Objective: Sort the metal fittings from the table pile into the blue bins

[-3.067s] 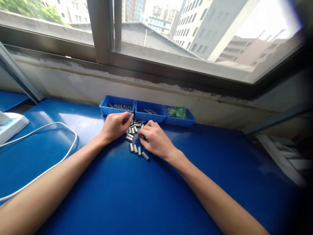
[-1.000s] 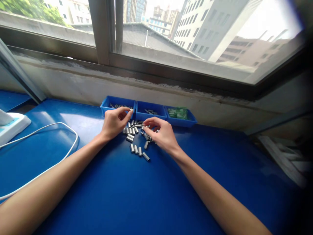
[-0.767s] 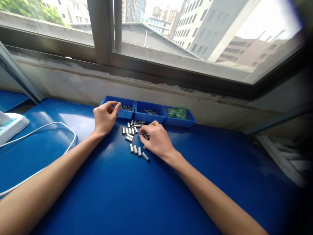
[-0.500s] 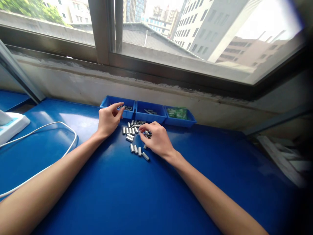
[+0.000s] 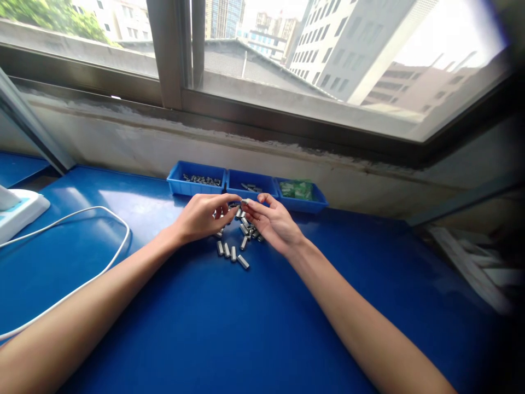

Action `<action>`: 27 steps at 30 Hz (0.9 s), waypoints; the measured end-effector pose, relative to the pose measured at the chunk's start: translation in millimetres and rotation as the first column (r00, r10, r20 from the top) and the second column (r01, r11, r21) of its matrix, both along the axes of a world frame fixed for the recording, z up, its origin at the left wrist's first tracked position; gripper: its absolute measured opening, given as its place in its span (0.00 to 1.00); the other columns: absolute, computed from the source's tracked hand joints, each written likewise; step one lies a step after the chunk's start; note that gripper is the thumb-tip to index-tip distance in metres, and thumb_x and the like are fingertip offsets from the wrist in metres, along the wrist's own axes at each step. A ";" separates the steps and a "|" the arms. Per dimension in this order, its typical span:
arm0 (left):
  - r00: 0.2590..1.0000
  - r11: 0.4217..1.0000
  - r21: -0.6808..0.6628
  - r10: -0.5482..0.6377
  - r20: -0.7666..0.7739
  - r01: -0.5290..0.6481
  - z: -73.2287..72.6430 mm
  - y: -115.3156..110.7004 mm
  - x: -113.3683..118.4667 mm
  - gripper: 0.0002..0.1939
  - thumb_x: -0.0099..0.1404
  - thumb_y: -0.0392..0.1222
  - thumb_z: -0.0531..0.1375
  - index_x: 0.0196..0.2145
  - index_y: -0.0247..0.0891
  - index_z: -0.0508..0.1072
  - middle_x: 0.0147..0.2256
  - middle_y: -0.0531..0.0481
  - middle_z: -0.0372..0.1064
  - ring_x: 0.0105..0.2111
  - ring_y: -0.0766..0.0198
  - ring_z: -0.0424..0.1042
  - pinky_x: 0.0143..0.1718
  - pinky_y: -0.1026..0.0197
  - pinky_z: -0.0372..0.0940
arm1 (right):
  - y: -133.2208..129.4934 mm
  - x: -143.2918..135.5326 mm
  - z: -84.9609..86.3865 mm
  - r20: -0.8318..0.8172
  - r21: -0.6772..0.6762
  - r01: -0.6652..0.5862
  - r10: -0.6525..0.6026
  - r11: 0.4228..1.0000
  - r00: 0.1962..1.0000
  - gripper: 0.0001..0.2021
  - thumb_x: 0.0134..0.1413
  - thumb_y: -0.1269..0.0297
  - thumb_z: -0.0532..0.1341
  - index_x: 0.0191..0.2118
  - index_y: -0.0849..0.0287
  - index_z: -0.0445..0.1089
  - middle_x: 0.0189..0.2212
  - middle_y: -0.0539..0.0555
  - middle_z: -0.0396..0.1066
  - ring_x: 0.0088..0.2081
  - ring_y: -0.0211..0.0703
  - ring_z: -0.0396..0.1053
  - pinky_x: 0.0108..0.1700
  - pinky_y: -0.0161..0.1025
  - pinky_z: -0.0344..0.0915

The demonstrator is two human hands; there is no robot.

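My right hand (image 5: 276, 223) pinches a small silver metal piece (image 5: 245, 201) between thumb and fingers, above the blue table. The fingertips of my left hand (image 5: 204, 216) meet it from the other side, closed together; whatever they pinch is too small to make out. Beneath both hands lie several loose hexagonal metal standoffs (image 5: 243, 262), some in a short row toward me, others heaped and partly hidden by the fingers.
Behind the hands stand a left blue bin (image 5: 186, 189) with small metal parts, a middle blue bin (image 5: 235, 176) with a few metal pieces, and a right blue bin (image 5: 315, 207) with green packets. A white cable (image 5: 100, 208) and a white power strip (image 5: 30, 210) lie at left.
My left hand has come away from the left bin, moving right and nearer to me to meet my right hand. My right hand has lifted from the heap and turned, holding a metal piece.
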State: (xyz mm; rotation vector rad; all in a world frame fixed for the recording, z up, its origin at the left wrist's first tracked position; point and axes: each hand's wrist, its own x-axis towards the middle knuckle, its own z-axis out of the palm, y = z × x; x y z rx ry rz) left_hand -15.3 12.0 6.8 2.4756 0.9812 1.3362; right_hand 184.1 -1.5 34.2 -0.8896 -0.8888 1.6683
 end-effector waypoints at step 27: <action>0.893 0.895 0.034 0.441 0.085 -0.445 -2.2 20.0 -28.6 0.10 0.69 0.48 0.62 0.40 0.40 0.80 0.25 0.54 0.75 0.23 0.68 0.72 0.32 0.65 0.62 | 4.3 5.3 -2.0 0.476 0.338 -0.055 -0.121 0.940 0.871 0.14 0.51 0.57 0.70 0.38 0.56 0.67 0.33 0.52 0.79 0.37 0.43 0.76 0.41 0.39 0.68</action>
